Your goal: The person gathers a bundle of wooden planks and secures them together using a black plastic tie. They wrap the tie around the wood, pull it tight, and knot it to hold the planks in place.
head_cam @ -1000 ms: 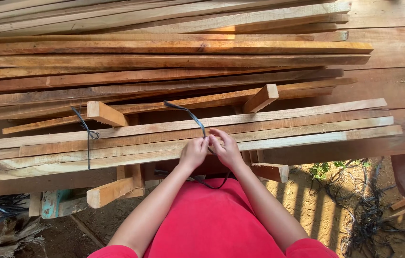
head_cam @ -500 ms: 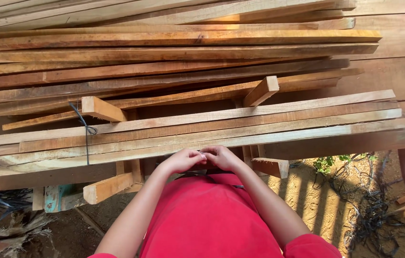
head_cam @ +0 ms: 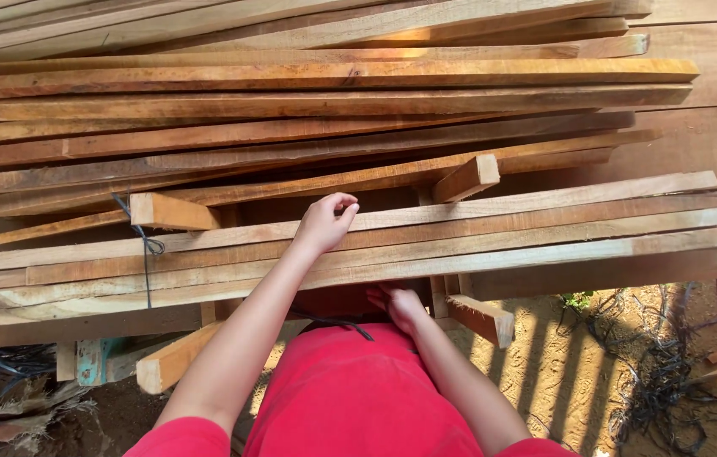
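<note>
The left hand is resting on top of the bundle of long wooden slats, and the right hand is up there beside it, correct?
Not quite. The left hand does rest on the bundle of long wooden slats, but the head view shows the right hand down below the bundle's near edge.

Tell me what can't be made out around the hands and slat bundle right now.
- Right hand, head view: fingertips tucked beneath the slat bundle; any grip is hidden.
- Left hand: curled; contents too small to tell.
- Black cord: its ends vanish under the slats.
- Slat ends: cut off at the left edge.
</note>
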